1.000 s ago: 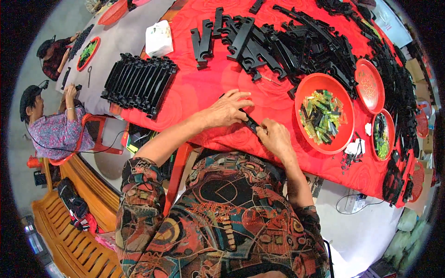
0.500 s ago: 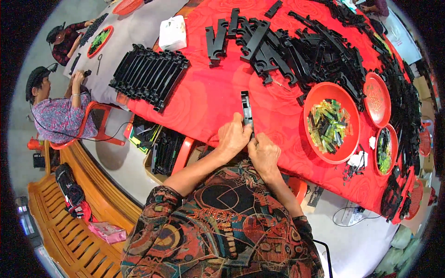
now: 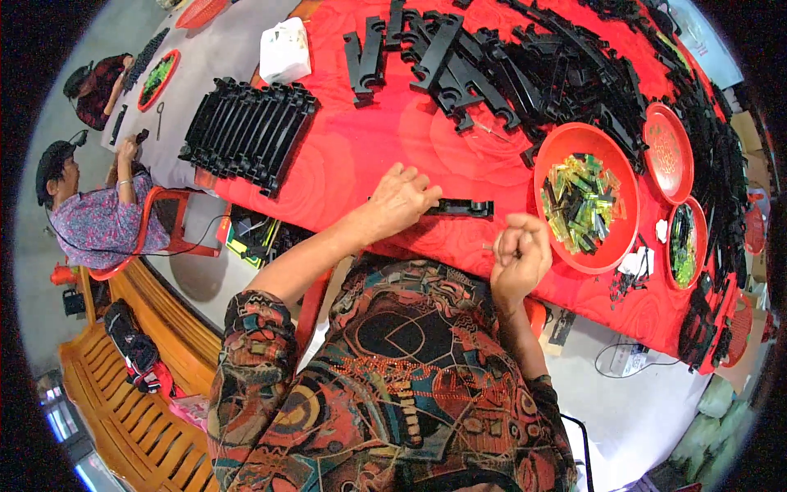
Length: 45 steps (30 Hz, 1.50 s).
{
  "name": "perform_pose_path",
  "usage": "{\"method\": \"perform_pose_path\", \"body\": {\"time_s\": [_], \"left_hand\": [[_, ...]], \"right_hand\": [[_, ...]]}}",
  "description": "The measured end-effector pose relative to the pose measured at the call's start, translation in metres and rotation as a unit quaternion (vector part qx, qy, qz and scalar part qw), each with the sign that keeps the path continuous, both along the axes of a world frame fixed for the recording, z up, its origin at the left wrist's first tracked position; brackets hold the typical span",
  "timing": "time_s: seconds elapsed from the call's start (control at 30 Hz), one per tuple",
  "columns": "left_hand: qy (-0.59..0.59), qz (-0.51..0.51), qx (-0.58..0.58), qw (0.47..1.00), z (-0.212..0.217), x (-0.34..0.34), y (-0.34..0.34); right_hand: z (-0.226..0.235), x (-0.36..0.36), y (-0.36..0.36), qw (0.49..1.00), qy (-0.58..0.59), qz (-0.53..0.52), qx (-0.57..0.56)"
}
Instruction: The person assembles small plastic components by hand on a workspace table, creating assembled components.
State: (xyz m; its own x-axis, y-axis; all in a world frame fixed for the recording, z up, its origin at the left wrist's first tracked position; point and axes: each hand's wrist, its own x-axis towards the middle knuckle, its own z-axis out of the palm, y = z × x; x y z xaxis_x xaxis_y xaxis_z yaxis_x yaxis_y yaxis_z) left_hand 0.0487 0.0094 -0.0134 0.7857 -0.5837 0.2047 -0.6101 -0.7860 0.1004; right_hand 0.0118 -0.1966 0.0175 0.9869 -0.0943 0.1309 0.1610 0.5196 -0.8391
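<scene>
1. With the left hand [image 3: 402, 199], gripping the left end of a notched black plastic bar [image 3: 465, 208]; with fingers bent down over that end, slightly parted at the knuckles; cannot make out the thumb.
2. Located crosswise in front of the torso, over the near part of the red tablecloth [image 3: 352, 160], with the right end sticking out bare; cannot tell whether touching the cloth.
3. With the right hand [image 3: 523, 252], hovering just beside that bare end, nearer the body and apart from it; with fingers curled toward the palm, close together; cannot tell whether pinching anything small.
4. Judging by this pose: in the midst of handling one single bar, steadied by the left hand alone.
5. Probably calling next for a firm left hold and careful lining-up of the right fingertips with the notches.
6. To the right, a red bowl [image 3: 631, 217] of small translucent yellow-green and black pieces [image 3: 584, 201]; farther off, a loose heap of black bars [image 3: 533, 90]; to the left, a neat row of black bars [image 3: 250, 135].
</scene>
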Motion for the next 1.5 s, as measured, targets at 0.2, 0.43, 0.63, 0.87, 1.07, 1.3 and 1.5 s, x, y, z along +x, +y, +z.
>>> {"method": "perform_pose_path", "body": {"time_s": [0.2, 0.43, 0.63, 0.87, 1.07, 1.3, 1.5], "left_hand": [[-0.074, 0.026, -0.141, 0.987, 0.010, -0.032, 0.004], [-0.051, 0.061, -0.110, 0.991, -0.010, -0.036, 0.004], [-0.029, 0.064, -0.105, 0.992, -0.008, -0.036, 0.002], [-0.020, 0.072, -0.097, 0.992, -0.009, -0.035, 0.001], [-0.026, 0.070, -0.097, 0.992, -0.010, -0.036, 0.001], [-0.018, 0.073, -0.099, 0.992, -0.011, -0.036, 0.000], [-0.029, 0.062, -0.088, 0.994, -0.012, -0.033, 0.001]], "right_hand": [[-0.009, 0.037, 0.018, 0.996, 0.004, -0.015, 0.091], [-0.032, 0.052, 0.041, 0.989, 0.058, 0.026, 0.136], [-0.045, 0.054, 0.047, 0.995, 0.049, 0.011, 0.087], [-0.039, 0.049, 0.046, 0.995, 0.066, 0.032, 0.072], [-0.034, 0.051, 0.050, 0.995, 0.071, 0.042, 0.051], [-0.040, 0.051, 0.055, 0.990, 0.102, 0.050, 0.078], [-0.039, 0.057, 0.058, 0.987, 0.114, 0.016, 0.114]]}}
